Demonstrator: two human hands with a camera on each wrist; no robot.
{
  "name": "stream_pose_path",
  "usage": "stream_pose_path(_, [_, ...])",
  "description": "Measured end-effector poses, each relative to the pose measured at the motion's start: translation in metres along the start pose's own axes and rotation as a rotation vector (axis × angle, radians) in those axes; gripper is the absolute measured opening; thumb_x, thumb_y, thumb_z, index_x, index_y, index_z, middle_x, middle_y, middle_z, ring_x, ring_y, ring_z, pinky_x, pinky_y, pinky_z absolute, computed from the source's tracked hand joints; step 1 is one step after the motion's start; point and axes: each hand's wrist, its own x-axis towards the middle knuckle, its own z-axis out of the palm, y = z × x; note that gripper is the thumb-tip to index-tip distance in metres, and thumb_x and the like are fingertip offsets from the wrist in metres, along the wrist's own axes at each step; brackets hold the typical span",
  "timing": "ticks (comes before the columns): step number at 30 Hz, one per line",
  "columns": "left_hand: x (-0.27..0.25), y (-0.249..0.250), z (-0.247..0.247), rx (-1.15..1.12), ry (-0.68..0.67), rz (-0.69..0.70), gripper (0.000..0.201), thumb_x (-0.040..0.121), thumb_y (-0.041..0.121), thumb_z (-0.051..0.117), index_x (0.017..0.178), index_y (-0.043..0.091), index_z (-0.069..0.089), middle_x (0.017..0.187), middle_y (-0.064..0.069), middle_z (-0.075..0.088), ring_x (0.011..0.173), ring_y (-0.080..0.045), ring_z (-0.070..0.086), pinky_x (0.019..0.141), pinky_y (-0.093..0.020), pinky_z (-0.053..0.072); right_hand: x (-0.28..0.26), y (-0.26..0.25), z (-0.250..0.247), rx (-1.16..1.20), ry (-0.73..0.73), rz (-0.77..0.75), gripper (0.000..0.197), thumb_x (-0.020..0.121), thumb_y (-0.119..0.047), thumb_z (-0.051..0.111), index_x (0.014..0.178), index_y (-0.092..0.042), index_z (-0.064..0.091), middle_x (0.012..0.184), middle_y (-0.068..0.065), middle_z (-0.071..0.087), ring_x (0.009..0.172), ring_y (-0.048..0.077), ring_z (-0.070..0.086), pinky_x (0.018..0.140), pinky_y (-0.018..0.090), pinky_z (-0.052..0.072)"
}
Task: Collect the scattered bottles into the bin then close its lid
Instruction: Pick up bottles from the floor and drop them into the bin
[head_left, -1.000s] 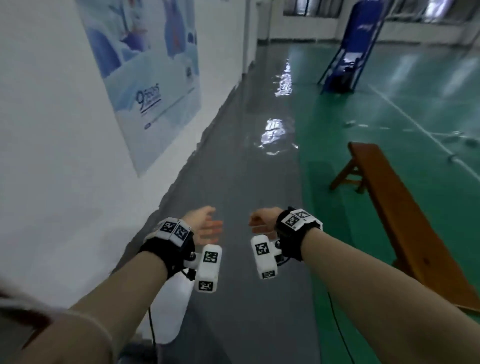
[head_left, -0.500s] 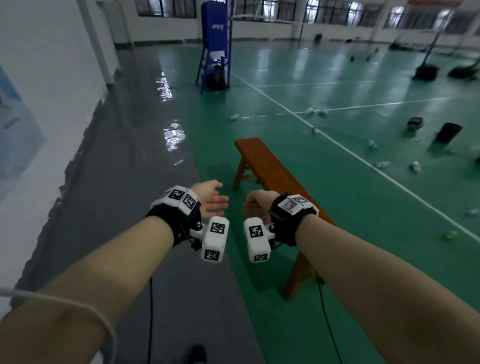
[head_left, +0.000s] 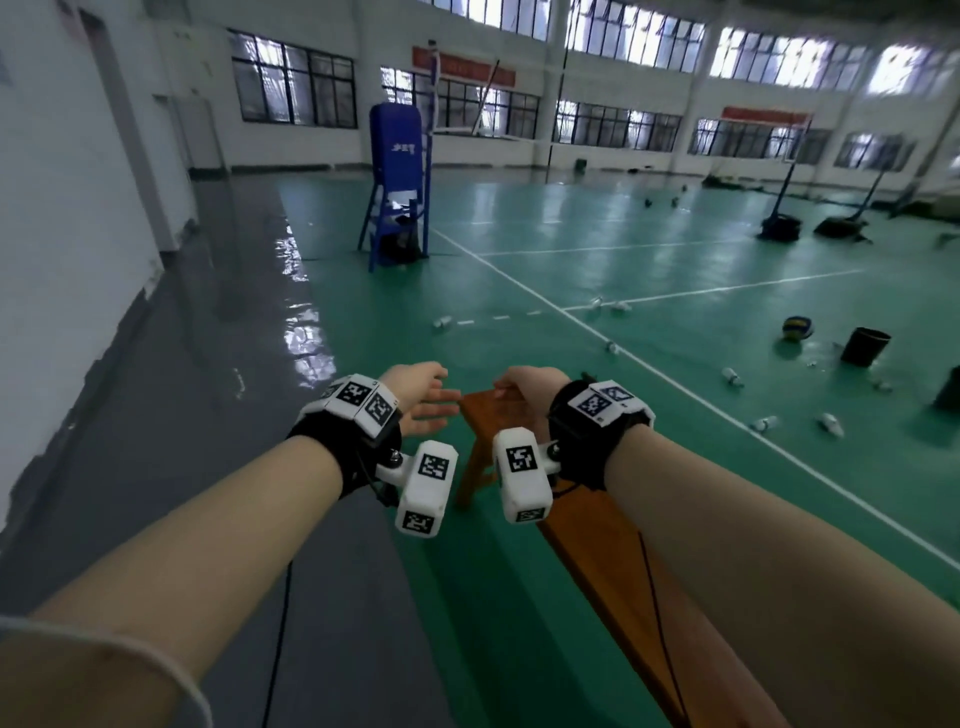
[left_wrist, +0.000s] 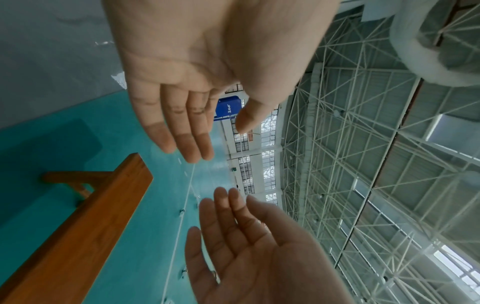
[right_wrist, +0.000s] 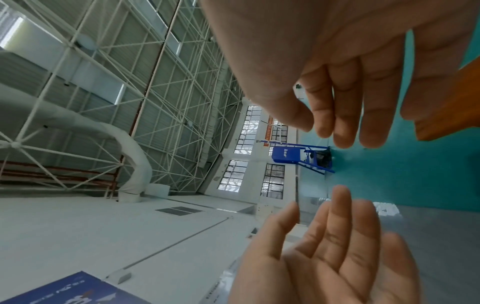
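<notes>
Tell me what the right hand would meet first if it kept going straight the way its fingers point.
Probably the near end of the wooden bench, just below the right hand; past it lies open green floor. Depth is unclear.

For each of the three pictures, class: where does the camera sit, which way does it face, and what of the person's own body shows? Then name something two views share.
Head: worn on the head, facing forward and down over the green floor with scattered bottles and a black bin; both forearms, left hand and right hand show.
Left wrist: on the left wrist, looking along the open palm; both hands show, plus the wooden bench.
Right wrist: on the right wrist, looking along the fingers; both hands show, roof trusses beyond.
Shared: the blue referee stand appears in all three.
</notes>
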Motion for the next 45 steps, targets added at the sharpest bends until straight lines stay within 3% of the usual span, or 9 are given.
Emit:
stream_pose_path(9, [0.232, 0.024, -0.041, 0.038, 0.0, -0.112, 0.014, 0.096, 0.016, 0.045, 0.083, 0.012, 0.049, 0.082, -0.005, 0.063, 0.07, -0.018, 0.058, 0.067, -0.029, 0.046, 0.231, -0.042, 0.046, -0.068, 0.032, 0.072, 0.029, 0.096, -0.011, 0.048, 0.067, -0.01, 0.046, 0.028, -0.005, 0.046, 0.021, 0.008, 0.044, 0.046, 0.022, 0.034])
stream_pose_path(15, [0.417, 0.096, -0.066, 0.095, 0.051, -0.093, 0.013, 0.096, 0.015, 0.045, 0.083, 0.013, 0.048, 0.081, -0.004, 0.064, 0.068, -0.017, 0.058, 0.065, -0.029, 0.046, 0.439, -0.101, 0.083, 0.078, -0.021, 0.112, 0.027, 0.097, -0.012, 0.042, 0.071, -0.011, 0.051, 0.069, 0.001, 0.057, 0.061, 0.016, 0.055, 0.06, 0.028, 0.044])
stream_pose_path(19, [0.523, 0.174, -0.095, 0.074, 0.077, -0.03, 0.011, 0.095, 0.016, 0.046, 0.086, 0.013, 0.05, 0.082, -0.004, 0.065, 0.07, -0.017, 0.06, 0.066, -0.03, 0.047, 0.558, -0.184, 0.12, 0.121, -0.058, 0.077, 0.032, 0.098, -0.015, 0.04, 0.068, -0.012, 0.05, 0.065, 0.0, 0.059, 0.057, 0.014, 0.057, 0.048, 0.025, 0.039])
stream_pose_path(22, [0.6, 0.212, -0.128, 0.08, 0.124, -0.045, 0.01, 0.095, 0.016, 0.046, 0.087, 0.013, 0.051, 0.085, -0.005, 0.066, 0.072, -0.018, 0.061, 0.067, -0.031, 0.049, 0.635, -0.231, 0.163, 0.131, -0.118, 0.069, 0.03, 0.097, -0.012, 0.042, 0.069, -0.009, 0.051, 0.041, -0.002, 0.059, 0.054, 0.015, 0.059, 0.057, 0.028, 0.046])
stream_pose_path(29, [0.82, 0.271, -0.201, 0.04, 0.138, -0.064, 0.015, 0.095, 0.016, 0.045, 0.081, 0.013, 0.048, 0.081, -0.003, 0.064, 0.069, -0.016, 0.059, 0.065, -0.03, 0.047, 0.842, -0.289, 0.254, 0.053, -0.208, 0.067, 0.031, 0.098, -0.017, 0.039, 0.069, -0.014, 0.049, 0.037, -0.007, 0.057, 0.059, 0.014, 0.057, 0.056, 0.024, 0.04])
stream_pose_path(33, [0.948, 0.327, -0.251, 0.1, 0.135, -0.051, 0.014, 0.095, 0.014, 0.046, 0.081, 0.012, 0.049, 0.079, -0.002, 0.064, 0.067, -0.016, 0.058, 0.065, -0.029, 0.048, 0.965, -0.341, 0.287, -0.054, -0.131, 0.061, 0.031, 0.098, -0.015, 0.041, 0.068, -0.013, 0.047, 0.035, -0.005, 0.054, 0.032, 0.01, 0.055, 0.036, 0.011, 0.036])
stream_pose_path(37, [1.083, 0.435, -0.287, 0.275, 0.212, 0.122, 0.015, 0.095, 0.015, 0.045, 0.082, 0.011, 0.052, 0.074, 0.0, 0.059, 0.059, -0.013, 0.051, 0.056, -0.023, 0.039, 1.082, -0.445, 0.291, -0.122, 0.031, -0.154, 0.014, 0.091, -0.013, 0.053, 0.078, -0.017, 0.05, 0.079, 0.003, 0.063, 0.063, 0.015, 0.061, 0.053, 0.021, 0.048])
stream_pose_path(40, [1.176, 0.497, -0.287, 0.362, 0.159, 0.176, 0.018, 0.095, 0.017, 0.043, 0.081, 0.012, 0.052, 0.077, 0.0, 0.058, 0.059, -0.012, 0.049, 0.055, -0.023, 0.036, 1.155, -0.509, 0.293, -0.106, 0.169, -0.225, 0.021, 0.097, -0.01, 0.042, 0.076, -0.013, 0.047, 0.072, 0.003, 0.054, 0.057, 0.016, 0.055, 0.054, 0.024, 0.039])
stream_pose_path(45, [1.318, 0.524, -0.277, 0.34, 0.031, 0.123, 0.02, 0.094, 0.017, 0.046, 0.075, 0.014, 0.052, 0.077, 0.0, 0.059, 0.063, -0.013, 0.051, 0.059, -0.024, 0.041, 1.296, -0.558, 0.292, -0.216, 0.266, -0.239, 0.026, 0.093, -0.011, 0.046, 0.068, -0.012, 0.048, 0.067, 0.006, 0.056, 0.057, 0.02, 0.056, 0.054, 0.026, 0.042])
